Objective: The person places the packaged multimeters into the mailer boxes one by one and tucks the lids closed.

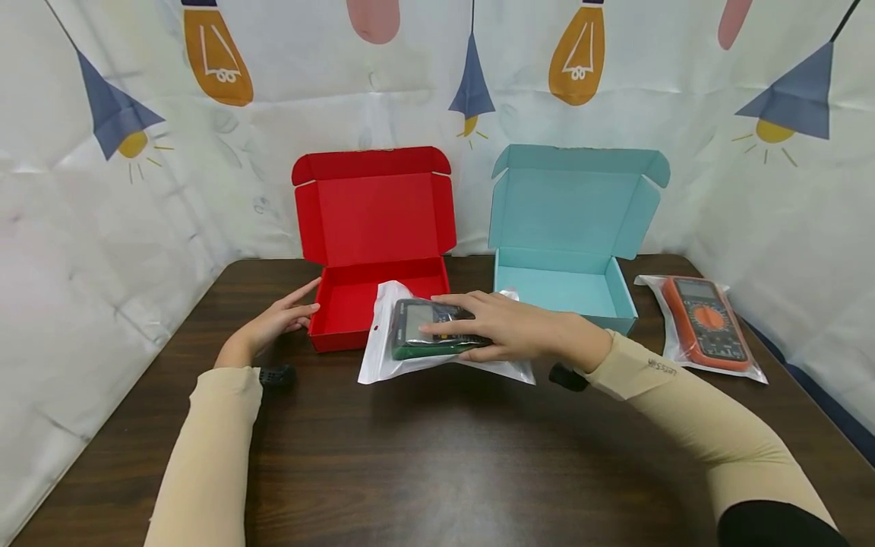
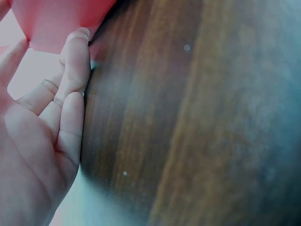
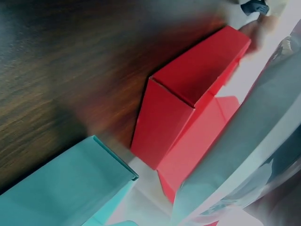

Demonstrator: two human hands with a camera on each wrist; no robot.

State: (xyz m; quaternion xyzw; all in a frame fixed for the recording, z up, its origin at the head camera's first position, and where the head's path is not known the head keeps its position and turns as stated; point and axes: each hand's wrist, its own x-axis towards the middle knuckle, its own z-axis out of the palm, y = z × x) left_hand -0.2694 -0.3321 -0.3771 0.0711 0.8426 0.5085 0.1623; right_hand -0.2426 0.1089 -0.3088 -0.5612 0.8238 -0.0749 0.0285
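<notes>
My right hand (image 1: 502,327) grips a dark multimeter with a green edge (image 1: 427,351), sealed in a clear and white plastic bag (image 1: 377,363). Its fingers lie across the top of the meter, which is held over the front of an open red box (image 1: 383,210). The bag (image 3: 235,141) fills the right side of the right wrist view. At the red box's left wall, my left hand (image 1: 276,325) rests its fingertips. In the left wrist view, the fingers of that hand (image 2: 42,127) reach to the red wall (image 2: 61,23).
Right of the red box stands an open light-blue box (image 1: 560,277), lid raised. An orange multimeter (image 1: 707,323) in a clear bag lies at the table's right side. Behind the dark wooden table (image 1: 424,463) hangs a white curtain (image 1: 410,91) printed with lamps and bulbs.
</notes>
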